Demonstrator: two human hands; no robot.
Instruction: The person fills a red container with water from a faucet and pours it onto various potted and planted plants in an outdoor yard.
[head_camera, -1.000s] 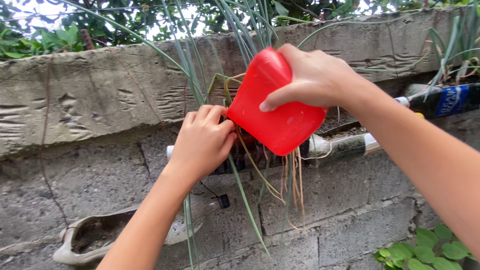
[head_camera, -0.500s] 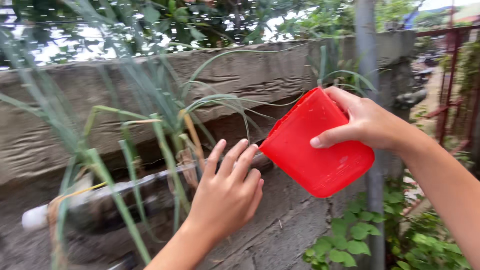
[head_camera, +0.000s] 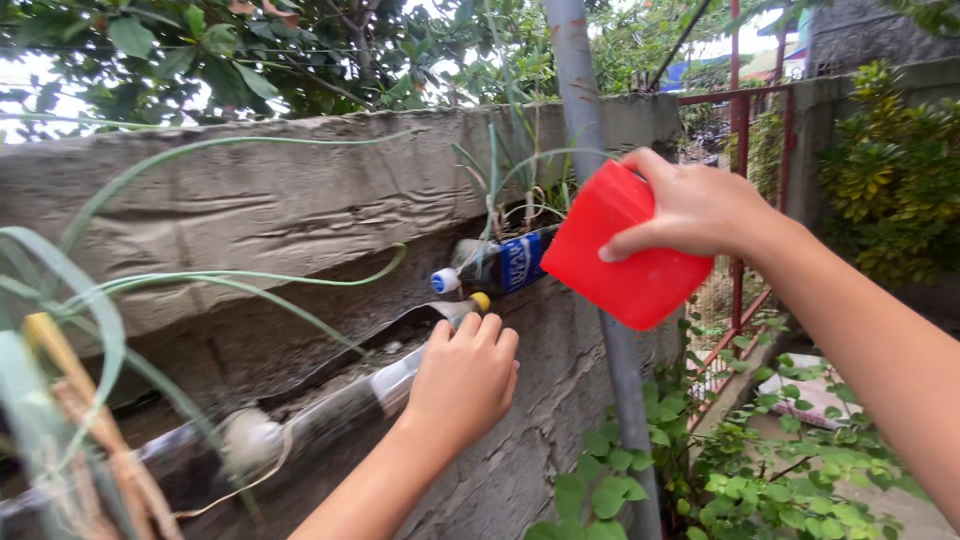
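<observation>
We have moved along the wall (head_camera: 300, 200) to the next bottle (head_camera: 505, 265), right hand (head_camera: 700, 210) gripping the red cup (head_camera: 625, 255) tipped toward it, left hand (head_camera: 465, 375) loosely curled, holding nothing, by a clear bottle (head_camera: 400, 370).

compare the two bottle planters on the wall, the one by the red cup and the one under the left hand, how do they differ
The dark bottle beside the red cup has a blue label and a blue cap; the clear bottle shows no label and has a yellow cap. The right hand tips the cup at the dark bottle; the left hand rests on the clear one. The dark bottle sits higher. Both lie sideways on the wall.
</observation>
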